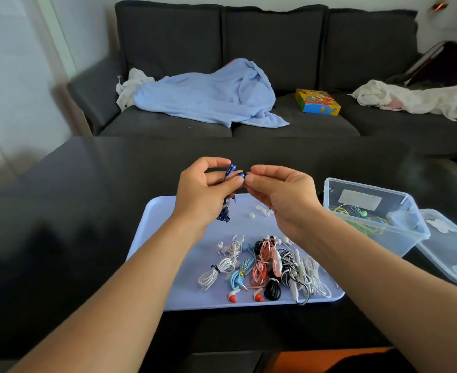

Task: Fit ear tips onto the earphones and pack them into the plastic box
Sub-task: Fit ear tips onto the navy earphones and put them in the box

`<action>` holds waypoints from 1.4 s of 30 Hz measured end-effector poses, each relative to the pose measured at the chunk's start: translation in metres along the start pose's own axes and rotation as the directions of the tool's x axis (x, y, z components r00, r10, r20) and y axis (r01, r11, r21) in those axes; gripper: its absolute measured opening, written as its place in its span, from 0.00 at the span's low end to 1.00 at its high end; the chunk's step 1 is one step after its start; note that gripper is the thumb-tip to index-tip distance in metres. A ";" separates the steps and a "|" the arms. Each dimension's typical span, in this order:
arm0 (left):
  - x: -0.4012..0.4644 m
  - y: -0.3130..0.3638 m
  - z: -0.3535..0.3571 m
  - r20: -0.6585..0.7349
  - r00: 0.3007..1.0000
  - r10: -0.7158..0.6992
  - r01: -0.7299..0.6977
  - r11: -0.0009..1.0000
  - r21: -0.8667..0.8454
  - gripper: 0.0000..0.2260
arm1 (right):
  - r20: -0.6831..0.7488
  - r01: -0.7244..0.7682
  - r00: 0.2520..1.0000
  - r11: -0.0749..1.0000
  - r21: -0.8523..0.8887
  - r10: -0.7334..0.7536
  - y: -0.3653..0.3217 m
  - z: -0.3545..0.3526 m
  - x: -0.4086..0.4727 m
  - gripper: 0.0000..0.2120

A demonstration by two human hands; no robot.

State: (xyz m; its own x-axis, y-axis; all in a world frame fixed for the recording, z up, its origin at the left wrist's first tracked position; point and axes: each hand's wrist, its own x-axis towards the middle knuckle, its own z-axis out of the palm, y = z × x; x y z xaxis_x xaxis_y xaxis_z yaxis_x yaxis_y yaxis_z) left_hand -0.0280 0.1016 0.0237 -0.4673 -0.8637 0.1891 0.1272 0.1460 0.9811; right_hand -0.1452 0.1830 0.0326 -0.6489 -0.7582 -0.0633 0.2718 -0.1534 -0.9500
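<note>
Head view, over the lilac plastic tray (157,265) on the dark table (87,184): my left hand (204,193) pinches the dark-blue wired earphones (231,170) by the buds, one bud slanting up and away from me, the other pointing right at my right hand (281,191), whose thumb and forefinger are pinched together just at that bud's nozzle, seemingly on a small dark ear tip, too small to be sure. The bud's axis runs left to right between the two pinches, so the fit looks like a straight push leftward. Both forearms reach in from the near edge, hands raised above the tray's far end. The cord bundle hangs below my left palm. The clear plastic box (410,235) stands open to the right, nearer my right hand.
</note>
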 end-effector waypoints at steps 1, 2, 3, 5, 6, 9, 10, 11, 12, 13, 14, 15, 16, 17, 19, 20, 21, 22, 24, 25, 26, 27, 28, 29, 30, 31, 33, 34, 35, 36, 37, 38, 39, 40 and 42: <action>-0.001 0.000 0.000 0.003 1.000 0.006 -0.006 1.000 0.006 0.12 | 0.001 0.007 1.000 1.000 -0.008 -0.007 0.000 0.000 0.000 0.08; -0.001 0.001 0.001 0.004 1.000 0.012 -0.012 1.000 0.014 0.11 | 0.006 0.018 1.000 1.000 -0.021 -0.018 -0.001 0.000 0.000 0.08; -0.001 0.001 0.001 0.004 1.000 0.015 -0.016 1.000 0.024 0.11 | 0.012 0.030 0.999 0.999 -0.035 -0.030 -0.001 -0.001 0.000 0.08; -0.001 0.002 0.000 0.011 1.000 0.017 -0.018 0.999 0.039 0.11 | 0.024 0.042 0.999 0.998 -0.046 -0.041 0.000 -0.001 0.000 0.08; -0.001 0.001 0.000 0.016 1.000 0.012 -0.013 0.999 0.038 0.12 | 0.032 0.036 0.999 0.999 -0.038 -0.035 0.001 -0.001 0.000 0.08; 0.000 -0.001 -0.001 0.014 0.998 -0.058 0.059 0.998 -0.025 0.11 | 0.084 0.024 0.996 1.000 -0.013 -0.023 0.002 -0.004 0.001 0.08; 0.001 -0.001 -0.001 0.017 0.995 -0.098 0.099 0.993 -0.067 0.12 | 0.109 0.044 0.993 0.998 -0.039 -0.039 0.001 -0.006 0.001 0.08; 0.002 -0.001 -0.001 0.027 0.990 -0.137 0.139 0.984 -0.109 0.12 | 0.130 0.090 0.989 0.991 -0.103 -0.076 0.000 -0.009 0.002 0.08; 0.002 -0.001 -0.001 0.045 0.984 -0.171 0.176 0.973 -0.148 0.13 | 0.150 0.160 0.980 0.968 -0.192 -0.132 -0.001 -0.011 0.002 0.09; 0.002 0.000 -0.002 0.064 0.977 -0.202 0.210 0.961 -0.181 0.13 | 0.174 0.234 0.966 0.930 -0.284 -0.190 -0.003 -0.014 0.003 0.09; 0.002 0.001 -0.002 0.084 0.970 -0.227 0.239 0.949 -0.207 0.13 | 0.202 0.295 0.951 0.886 -0.358 -0.235 -0.004 -0.016 0.004 0.09; 0.002 0.002 -0.002 0.101 0.964 -0.245 0.262 0.939 -0.224 0.13 | 0.235 0.341 0.936 0.846 -0.410 -0.263 -0.006 -0.018 0.004 0.09; 0.002 0.003 -0.002 0.116 0.959 -0.257 0.278 0.932 -0.233 0.13 | 0.273 0.381 0.920 0.812 -0.442 -0.282 -0.007 -0.020 0.005 0.09; 0.002 0.003 -0.001 0.128 0.956 -0.262 0.286 0.929 -0.234 0.13 | 0.307 0.415 0.904 0.785 -0.460 -0.298 -0.009 -0.023 0.005 0.08; 0.002 0.005 -0.001 0.146 0.954 -0.263 0.291 0.929 -0.227 0.13 | 0.350 0.466 0.878 0.750 -0.470 -0.327 -0.010 -0.026 0.007 0.08; 0.001 0.005 -0.002 0.150 0.953 -0.263 0.292 0.929 -0.226 0.13 | 0.366 0.495 0.863 0.726 -0.478 -0.348 -0.010 -0.028 0.008 0.08; 0.001 0.005 -0.002 0.153 0.952 -0.265 0.295 0.928 -0.227 0.13 | 0.383 0.534 0.842 0.690 -0.489 -0.381 -0.010 -0.030 0.008 0.07; 0.001 0.005 -0.002 0.156 0.950 -0.270 0.301 0.926 -0.227 0.13 | 0.401 0.580 0.813 0.641 -0.502 -0.422 -0.009 -0.031 0.009 0.07; 0.001 0.005 -0.002 0.157 0.945 -0.286 0.316 0.923 -0.220 0.12 | 0.467 0.690 0.724 0.502 -0.522 -0.508 -0.009 -0.034 0.012 0.06; 0.001 0.005 -0.002 0.158 0.943 -0.293 0.323 0.922 -0.214 0.12 | 0.519 0.749 0.657 0.399 -0.529 -0.546 -0.009 -0.035 0.013 0.05; 0.001 0.004 -0.002 0.161 0.941 -0.299 0.329 0.921 -0.207 0.12 | 0.572 0.796 0.590 0.295 -0.528 -0.570 -0.008 -0.036 0.015 0.04; 0.001 0.004 -0.002 0.163 0.939 -0.304 0.333 0.922 -0.200 0.12 | 0.608 0.821 0.550 0.233 -0.522 -0.573 -0.007 -0.037 0.016 0.04; 0.001 0.003 -0.002 0.165 0.938 -0.305 0.334 0.924 -0.189 0.12 | 0.616 0.820 0.552 0.232 -0.523 -0.562 -0.007 -0.038 0.016 0.03; 0.000 0.003 -0.003 0.165 0.938 -0.304 0.331 0.928 -0.173 0.12 | 0.599 0.796 0.594 0.286 -0.533 -0.537 -0.007 -0.039 0.016 0.03; 0.000 0.003 -0.003 0.168 0.939 -0.301 0.326 0.934 -0.149 0.13 | 0.562 0.747 0.662 0.388 -0.539 -0.496 -0.007 -0.039 0.015 0.04; 0.000 0.003 -0.003 0.175 0.939 -0.296 0.318 0.941 -0.118 0.13 | 0.523 0.681 0.731 0.512 -0.524 -0.437 -0.008 -0.040 0.014 0.06; -0.002 0.005 -0.004 0.203 0.937 -0.284 0.301 0.952 -0.057 0.14 | 0.492 0.559 0.810 0.671 -0.487 -0.319 -0.009 -0.044 0.014 0.11; -0.003 0.005 -0.004 0.222 0.934 -0.279 0.294 0.955 -0.038 0.14 | 0.502 0.531 0.821 0.687 -0.496 -0.272 -0.011 -0.046 0.015 0.13; -0.004 0.006 -0.004 0.240 0.930 -0.280 0.294 0.956 -0.025 0.15 | 0.526 0.531 0.816 0.671 -0.518 -0.239 -0.012 -0.047 0.015 0.14; -0.005 0.007 -0.004 0.253 0.925 -0.285 0.299 0.954 -0.020 0.15 | 0.559 0.550 0.800 0.640 -0.536 -0.219 -0.014 -0.048 0.015 0.14; -0.006 0.008 -0.004 0.262 0.919 -0.293 0.309 0.951 -0.022 0.16 | 0.587 0.567 0.783 0.621 -0.541 -0.204 -0.015 -0.049 0.015 0.13; -0.006 0.009 -0.004 0.267 0.915 -0.302 0.321 0.947 -0.029 0.16 | 0.603 0.574 0.773 0.620 -0.535 -0.195 -0.016 -0.049 0.015 0.12; -0.006 0.010 -0.004 0.271 0.912 -0.309 0.330 0.943 -0.035 0.16 | 0.608 0.570 0.771 0.631 -0.526 -0.189 -0.018 -0.048 0.014 0.12; -0.006 0.011 -0.004 0.275 0.908 -0.315 0.337 0.941 -0.036 0.16 | 0.607 0.564 0.773 0.642 -0.520 -0.187 -0.018 -0.047 0.013 0.12; -0.006 0.013 -0.004 0.290 0.902 -0.320 0.341 0.940 -0.025 0.16 | 0.614 0.568 0.767 0.645 -0.511 -0.188 -0.019 -0.045 0.011 0.13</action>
State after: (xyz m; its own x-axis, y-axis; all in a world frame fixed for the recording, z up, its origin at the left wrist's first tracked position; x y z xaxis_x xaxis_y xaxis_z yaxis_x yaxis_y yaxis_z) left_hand -0.0200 0.1069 0.0348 -0.7161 -0.6856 -0.1310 -0.0177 -0.1697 0.9853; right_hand -0.1899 0.2060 0.0362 -0.1124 -0.9414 0.3179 -0.5564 -0.2055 -0.8051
